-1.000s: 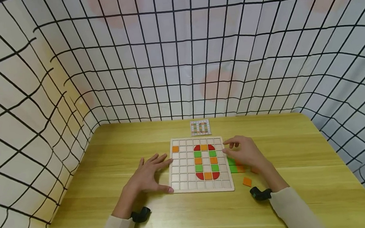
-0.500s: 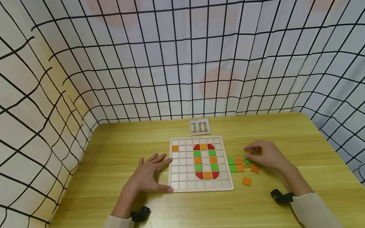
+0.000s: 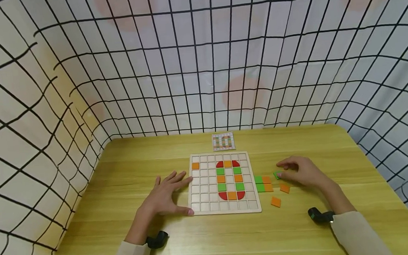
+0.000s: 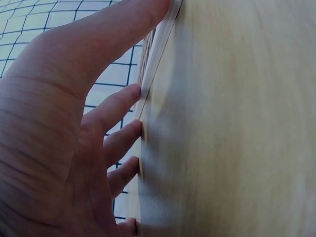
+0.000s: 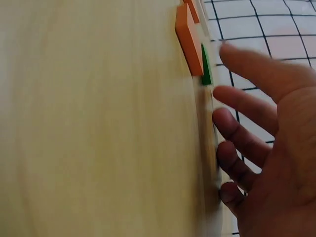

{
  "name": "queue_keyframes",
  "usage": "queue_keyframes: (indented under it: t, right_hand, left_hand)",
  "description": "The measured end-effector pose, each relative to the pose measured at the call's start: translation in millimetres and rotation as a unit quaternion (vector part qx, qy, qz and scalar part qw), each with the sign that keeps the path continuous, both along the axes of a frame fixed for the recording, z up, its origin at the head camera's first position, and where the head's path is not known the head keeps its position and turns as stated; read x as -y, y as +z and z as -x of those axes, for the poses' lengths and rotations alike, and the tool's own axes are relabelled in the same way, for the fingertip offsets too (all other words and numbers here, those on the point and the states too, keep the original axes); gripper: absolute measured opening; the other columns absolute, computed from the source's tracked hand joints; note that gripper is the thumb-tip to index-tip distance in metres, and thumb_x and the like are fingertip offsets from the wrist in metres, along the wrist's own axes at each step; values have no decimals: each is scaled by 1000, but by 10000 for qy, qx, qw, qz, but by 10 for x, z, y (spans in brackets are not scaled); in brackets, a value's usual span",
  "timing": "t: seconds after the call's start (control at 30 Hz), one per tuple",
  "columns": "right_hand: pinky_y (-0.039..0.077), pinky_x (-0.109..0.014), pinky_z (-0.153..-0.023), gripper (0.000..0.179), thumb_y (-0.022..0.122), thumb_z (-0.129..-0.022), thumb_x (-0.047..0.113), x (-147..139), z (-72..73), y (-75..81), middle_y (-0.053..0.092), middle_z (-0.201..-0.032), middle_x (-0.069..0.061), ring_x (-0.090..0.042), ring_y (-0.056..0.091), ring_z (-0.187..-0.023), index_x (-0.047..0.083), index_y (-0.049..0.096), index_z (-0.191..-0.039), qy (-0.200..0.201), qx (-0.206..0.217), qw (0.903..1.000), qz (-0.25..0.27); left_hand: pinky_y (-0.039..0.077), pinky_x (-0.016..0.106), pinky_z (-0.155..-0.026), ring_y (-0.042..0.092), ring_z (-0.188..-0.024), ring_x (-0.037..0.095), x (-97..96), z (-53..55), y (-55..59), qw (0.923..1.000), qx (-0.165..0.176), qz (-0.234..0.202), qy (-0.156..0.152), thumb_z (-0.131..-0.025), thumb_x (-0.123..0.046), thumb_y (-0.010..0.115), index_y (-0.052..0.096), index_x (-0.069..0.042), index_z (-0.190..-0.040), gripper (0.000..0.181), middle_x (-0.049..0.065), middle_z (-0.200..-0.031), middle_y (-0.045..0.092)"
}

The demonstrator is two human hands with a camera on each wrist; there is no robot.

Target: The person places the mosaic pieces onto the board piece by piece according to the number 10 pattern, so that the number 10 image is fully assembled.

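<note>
A wooden grid board (image 3: 205,205) lies mid-table. On it, red, orange and green tiles form a ring, and one orange tile (image 3: 195,166) sits at upper left. My left hand (image 3: 164,195) rests on the table with spread fingers, thumb and index fingertip at the board's left edge. To the right, my right hand (image 3: 300,171) hovers low over the table, thumb and forefinger apart, beside a loose green tile (image 3: 277,175). In the right wrist view that green tile (image 5: 206,66) shows just beyond the thumb and fingertips, partly behind an orange tile (image 5: 189,42).
Green tiles (image 3: 259,184) and orange tiles (image 3: 267,183) lie together by the board's right edge. Two loose orange tiles, one (image 3: 284,188) nearer the hand and one (image 3: 275,202) lower, lie right of it. A small pattern card (image 3: 223,141) lies behind the board. Black netting (image 3: 200,83) surrounds the table.
My right hand has moved right, from the board's right edge, past the grouped tiles to the loose green tile, which has shifted slightly. My left hand stays at the board's edge.
</note>
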State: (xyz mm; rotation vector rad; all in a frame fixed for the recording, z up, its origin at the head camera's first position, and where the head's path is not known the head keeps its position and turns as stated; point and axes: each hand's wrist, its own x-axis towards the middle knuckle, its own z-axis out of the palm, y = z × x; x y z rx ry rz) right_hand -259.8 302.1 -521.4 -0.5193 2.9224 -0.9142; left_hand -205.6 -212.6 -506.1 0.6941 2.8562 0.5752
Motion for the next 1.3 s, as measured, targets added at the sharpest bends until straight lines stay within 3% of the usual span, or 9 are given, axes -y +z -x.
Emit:
queue_keyframes:
  t: [0.13, 0.27, 0.4, 0.6, 1.03, 1.3]
  right_hand:
    - [53, -42, -94, 45, 79, -91, 41, -36, -30, 15, 70, -121, -2, -20, 63, -107, 19, 72, -129, 341, -100, 9994, -55]
    - [52, -39, -90, 38, 80, -91, 38, -55, -46, 15, 69, -116, 2, -18, 62, -105, 22, 74, -124, 469, -196, 9987, -36]
    - [51, -35, -86, 29, 82, -89, 37, -51, -64, 13, 70, -108, 6, -14, 60, -99, 25, 77, -115, 421, -332, 9986, -11]
    - [53, -37, -86, 24, 83, -88, 36, -21, -86, 6, 71, -105, 7, -15, 63, -97, 24, 78, -109, 345, -584, 9977, -57]
    - [50, -47, -91, 30, 82, -88, 42, 96, -36, 15, 70, -102, 3, -18, 60, -97, 20, 77, -109, 55, -418, 9990, 124]
    - [49, -38, -81, 27, 83, -87, 40, 319, 5, 94, 69, -97, 6, -16, 57, -92, 22, 78, -108, 122, -671, 9974, 229]
  left_hand:
    - [5, 78, -120, 20, -160, 35, -3, 4, 8, 10000, -1, -12, 9, -65, -82, 77, 41, -37, -159, 111, 0, -170, 29]
    - [6, 78, -119, 21, -159, 36, -8, 11, 5, 10000, -46, -36, -26, -65, -82, 77, 40, -36, -159, 110, 1, -170, 29]
    - [5, 78, -120, 20, -159, 36, -13, 13, 9, 10000, -51, -41, -34, -65, -81, 77, 40, -37, -159, 111, 0, -170, 29]
    - [5, 78, -120, 20, -159, 36, -12, 7, 32, 9999, -38, -90, -32, -65, -80, 78, 41, -36, -158, 109, 1, -170, 30]
    - [5, 79, -119, 21, -159, 37, 0, -24, 25, 9999, -30, -107, 20, -64, -79, 79, 42, -35, -158, 110, 2, -170, 31]
    - [5, 79, -119, 21, -159, 36, 0, -11, 0, 9999, -49, -120, 16, -65, -81, 78, 43, -36, -158, 109, 1, -169, 31]
